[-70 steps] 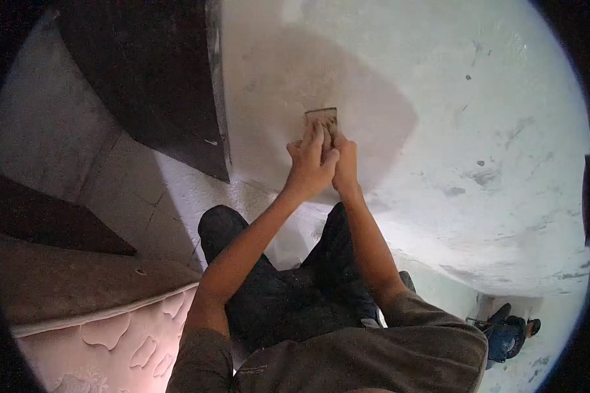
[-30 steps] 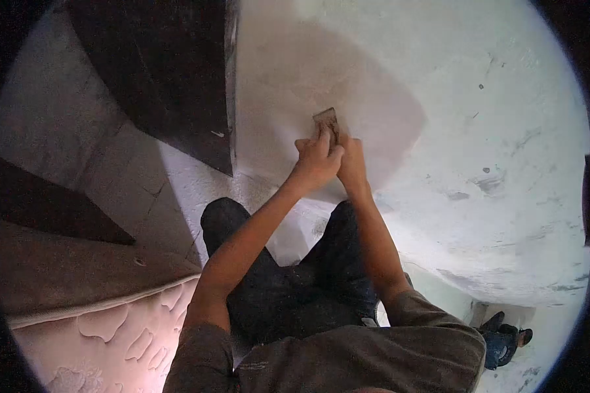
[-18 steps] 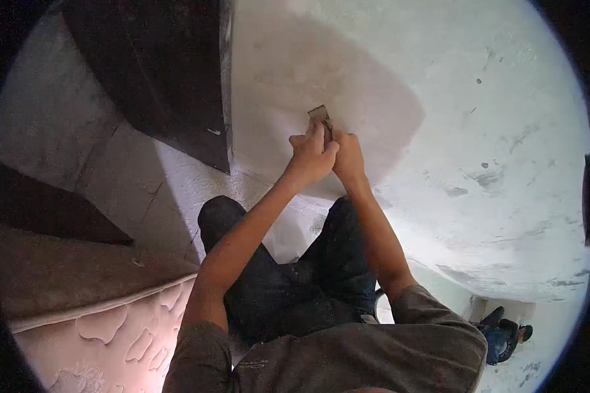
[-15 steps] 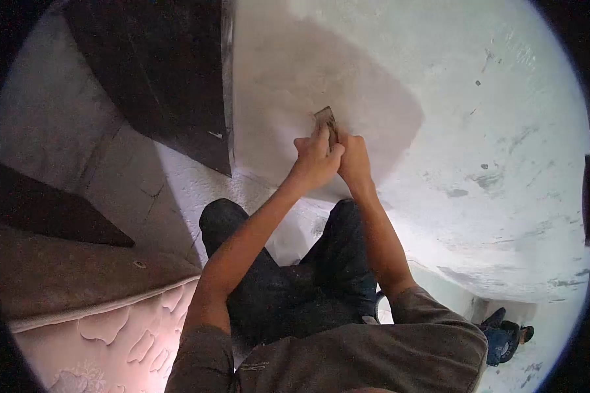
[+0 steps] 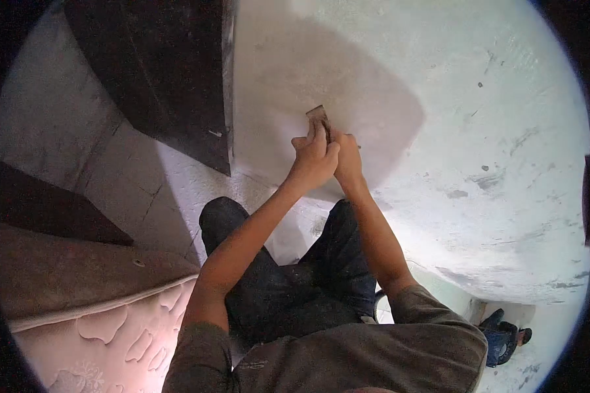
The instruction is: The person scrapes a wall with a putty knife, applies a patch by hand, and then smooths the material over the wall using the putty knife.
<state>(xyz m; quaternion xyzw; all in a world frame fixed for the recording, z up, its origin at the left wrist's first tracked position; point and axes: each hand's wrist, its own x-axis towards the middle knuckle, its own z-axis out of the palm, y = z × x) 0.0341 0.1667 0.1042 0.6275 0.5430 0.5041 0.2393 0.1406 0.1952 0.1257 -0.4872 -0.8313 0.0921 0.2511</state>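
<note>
Both hands are raised and pressed side by side, knuckles touching. My left hand and right hand are clamped together on a small flat brown rectangular piece. Only its upper end shows above my fingertips. It has a straight top edge and square corners. I cannot tell what it is made of.

The piece lies flat against the rough white plastered wall directly ahead of my hands. The plaster is chalky and uneven, with grey scuffs and small dark specks to the right of the hands. A duller, shaded patch surrounds them.

To the left of my hands stands a dark brown flat panel. It is smooth-faced, and its straight vertical edge is close to the plaster.

Below my hands are my dark trousers, coarse cloth flecked with pale dust. Both forearms are bare, and grey-brown shirt sleeves end above the elbows.

Low and well to the left lies a pink quilted mattress. It has scalloped stitching and a corded edge.
</note>
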